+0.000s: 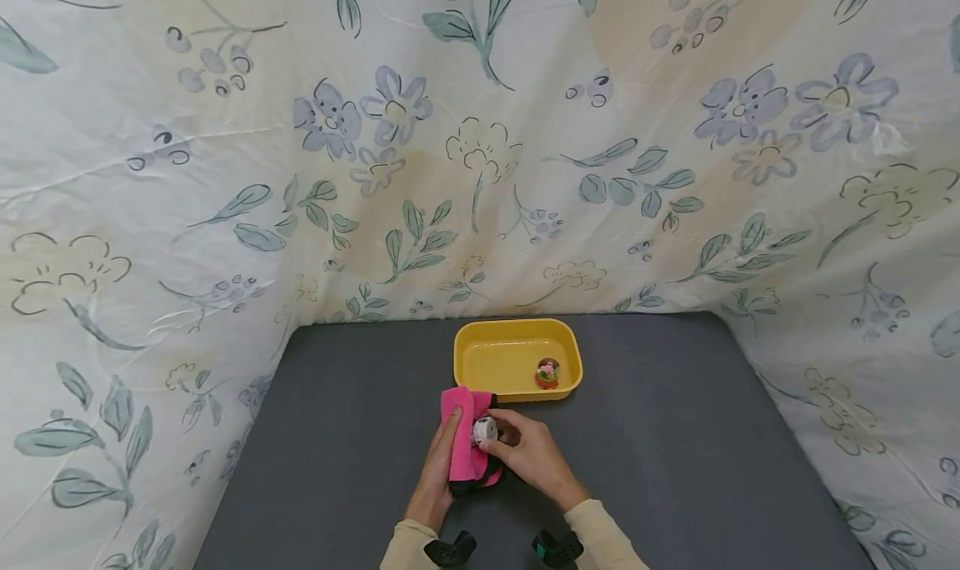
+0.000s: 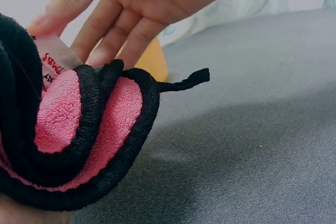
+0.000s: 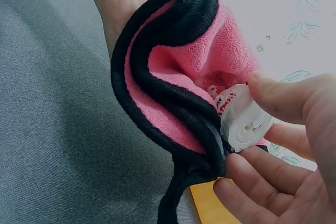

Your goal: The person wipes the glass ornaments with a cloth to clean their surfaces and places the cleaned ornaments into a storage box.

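A pink cloth with black edging is folded over in my left hand, the thumb lying on its front. My right hand pinches a small white ornament against the cloth's folds. In the right wrist view the ornament shows a round white base and red lettering; its upper part is tucked into the cloth and mostly hidden. A black loop strap hangs off the cloth's edge in the left wrist view.
Just beyond the hands stands a yellow tray, holding a small colourful figurine at its right side. The grey table is bordered by floral fabric behind and on both sides.
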Motion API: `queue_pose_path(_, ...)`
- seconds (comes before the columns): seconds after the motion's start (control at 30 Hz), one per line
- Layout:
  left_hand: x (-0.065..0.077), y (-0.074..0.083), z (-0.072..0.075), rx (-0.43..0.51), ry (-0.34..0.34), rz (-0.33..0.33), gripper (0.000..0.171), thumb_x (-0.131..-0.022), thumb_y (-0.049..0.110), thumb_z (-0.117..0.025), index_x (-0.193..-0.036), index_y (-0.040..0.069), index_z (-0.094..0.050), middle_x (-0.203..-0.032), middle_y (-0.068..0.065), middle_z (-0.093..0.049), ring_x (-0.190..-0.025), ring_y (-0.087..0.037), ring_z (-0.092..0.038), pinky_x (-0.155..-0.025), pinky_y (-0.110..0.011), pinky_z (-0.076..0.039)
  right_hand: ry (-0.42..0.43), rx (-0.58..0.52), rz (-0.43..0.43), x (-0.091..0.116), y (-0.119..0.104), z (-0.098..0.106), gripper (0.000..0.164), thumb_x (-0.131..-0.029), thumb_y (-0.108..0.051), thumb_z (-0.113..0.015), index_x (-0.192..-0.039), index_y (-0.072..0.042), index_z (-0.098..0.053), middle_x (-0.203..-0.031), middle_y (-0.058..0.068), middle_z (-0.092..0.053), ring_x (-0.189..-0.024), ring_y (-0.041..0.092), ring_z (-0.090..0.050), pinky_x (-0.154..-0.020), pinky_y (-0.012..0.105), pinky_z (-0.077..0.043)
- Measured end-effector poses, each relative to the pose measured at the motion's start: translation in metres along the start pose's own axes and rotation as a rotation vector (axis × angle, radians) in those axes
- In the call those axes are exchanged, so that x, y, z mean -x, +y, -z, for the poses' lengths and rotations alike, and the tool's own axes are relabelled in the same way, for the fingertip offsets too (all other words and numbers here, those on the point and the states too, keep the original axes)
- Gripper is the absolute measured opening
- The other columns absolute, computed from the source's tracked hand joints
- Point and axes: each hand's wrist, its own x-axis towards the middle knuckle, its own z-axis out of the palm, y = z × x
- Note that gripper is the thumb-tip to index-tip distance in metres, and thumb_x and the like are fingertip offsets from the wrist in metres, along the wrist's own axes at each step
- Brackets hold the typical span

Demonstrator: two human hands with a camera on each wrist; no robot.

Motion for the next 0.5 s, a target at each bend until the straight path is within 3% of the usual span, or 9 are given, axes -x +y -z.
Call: queue_pose_path(0.5,0.0038,0.0017,-0.0019,0.031,-0.02,-0.02,0.07,-0.102,0.058,-0.049,-0.153,0.012,-0.032,-0.12,0.003,-0.057,-0.11,-0.009,-0.057,-0.094,-0.026,-0.049,0.03,0.01,-0.03,0.002,0.0007,-0.0001,0.053,-0.087,-0.046,-0.078,-0.131,-0.017,-0.065,-0.098,-0.004,-0.071,-0.077,0.009,-0.058,-0.063,0.023,-0.046)
